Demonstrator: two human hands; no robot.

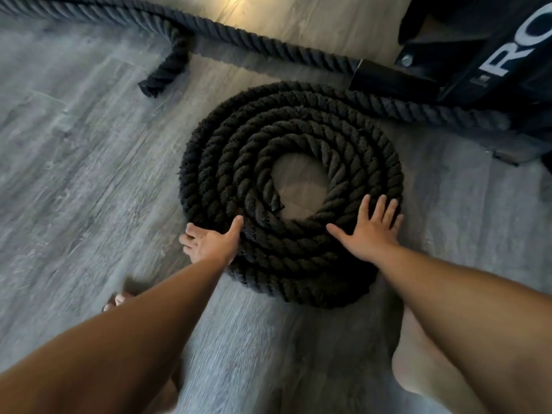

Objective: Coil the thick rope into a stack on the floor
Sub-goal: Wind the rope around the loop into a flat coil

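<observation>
Grey plank floor [89,150], flat black rope [294,259] spiral

The thick black twisted rope [292,264] runs out past the top left edge; the black metal frame with white letters [493,55] is cut at the right, only "RO" readable; the left hand [209,245] hides its fingertips at the coil's side.

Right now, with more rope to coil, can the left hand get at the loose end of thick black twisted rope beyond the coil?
Probably, with a forward lean: only bare grey wood-look floor lies between the left hand and that loose end, and nothing blocks it.
</observation>
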